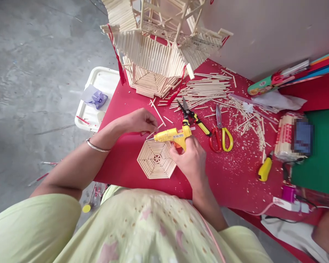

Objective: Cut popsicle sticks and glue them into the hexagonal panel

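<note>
In the head view, the person's right hand has its fingers clamped on the handle of a yellow plastic hot-glue gun, whose nozzle points toward the left. The left hand is bent close to this nozzle, with its fingertips drawn near together; a thin pale stick seems to be there, but I cannot tell whether they grip it. The flat hexagonal panel of pale wooden sticks lies on the red table, near its front edge, and the nozzle is by the panel's upper edge; whether they touch, I cannot tell.

I judge that the step in hand is putting glue for one more stick. The next move probably calls for a steady nozzle and for exact placing of the stick, with the left fingers kept away from the hot tip. A loose pile of pale wooden sticks lies farther back, beside the tall pale stick-built tower.
</note>
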`<act>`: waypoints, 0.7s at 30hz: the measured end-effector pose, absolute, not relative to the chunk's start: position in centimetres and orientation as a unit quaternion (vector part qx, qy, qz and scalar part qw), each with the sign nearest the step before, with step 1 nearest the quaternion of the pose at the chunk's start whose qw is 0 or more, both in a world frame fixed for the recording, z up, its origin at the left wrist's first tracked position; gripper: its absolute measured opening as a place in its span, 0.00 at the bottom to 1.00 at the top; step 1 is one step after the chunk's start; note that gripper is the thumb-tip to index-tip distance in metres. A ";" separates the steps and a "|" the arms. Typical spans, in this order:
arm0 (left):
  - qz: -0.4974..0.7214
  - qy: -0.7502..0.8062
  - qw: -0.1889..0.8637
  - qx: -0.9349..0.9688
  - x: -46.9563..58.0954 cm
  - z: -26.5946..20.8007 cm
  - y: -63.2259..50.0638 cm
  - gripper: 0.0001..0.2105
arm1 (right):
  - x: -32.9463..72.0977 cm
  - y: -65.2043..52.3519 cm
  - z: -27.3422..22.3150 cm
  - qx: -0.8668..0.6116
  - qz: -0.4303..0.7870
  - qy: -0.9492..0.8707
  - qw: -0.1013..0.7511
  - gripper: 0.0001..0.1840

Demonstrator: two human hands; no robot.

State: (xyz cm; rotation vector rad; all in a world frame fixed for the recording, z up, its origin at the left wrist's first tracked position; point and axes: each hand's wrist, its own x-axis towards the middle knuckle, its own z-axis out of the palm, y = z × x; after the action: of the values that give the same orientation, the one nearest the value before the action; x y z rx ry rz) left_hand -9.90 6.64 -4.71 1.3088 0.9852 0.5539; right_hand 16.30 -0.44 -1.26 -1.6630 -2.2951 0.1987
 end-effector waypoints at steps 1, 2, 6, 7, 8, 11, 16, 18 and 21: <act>0.248 0.428 0.653 0.574 -10.0 -4.8 6.7 0.03 | 16.1 -0.4 -1.3 -0.577 0.070 -0.801 0.144 0.09; 0.249 0.426 0.654 0.573 -10.0 -4.9 6.7 0.03 | 15.9 -0.4 -1.4 -0.575 0.071 -0.803 0.138 0.09; 0.233 0.441 0.659 0.563 -10.0 -4.8 6.7 0.05 | 15.7 -0.4 -1.6 -0.581 0.076 -0.800 0.127 0.10; 0.232 0.449 0.664 0.551 -10.0 -4.6 6.7 0.05 | 15.8 -0.5 -1.7 -0.583 0.072 -0.798 0.132 0.10; 0.233 0.458 0.670 0.535 -10.1 -4.4 6.7 0.06 | 16.0 -0.5 -1.8 -0.584 0.062 -0.797 0.140 0.11; 0.232 0.483 0.683 0.496 -10.2 -3.7 6.7 0.06 | 16.4 -0.6 -2.0 -0.576 0.013 -0.801 0.160 0.12; 0.221 0.502 0.648 0.528 -10.4 -3.2 6.5 0.06 | 16.1 -0.7 -2.2 -0.571 -0.011 -0.808 0.141 0.10; 0.213 0.508 0.632 0.546 -10.5 -3.4 6.4 0.06 | 15.7 -0.8 -2.2 -0.570 -0.011 -0.811 0.131 0.09; 0.199 0.510 0.618 0.564 -10.5 -3.6 6.3 0.06 | 15.4 -0.7 -2.3 -0.561 -0.023 -0.819 0.120 0.08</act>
State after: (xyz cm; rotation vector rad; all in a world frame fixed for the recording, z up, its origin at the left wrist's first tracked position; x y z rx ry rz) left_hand -10.53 6.32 -3.58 1.2985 1.1726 0.4590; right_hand 15.37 -0.70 -2.33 -1.6394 -2.3916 -0.0680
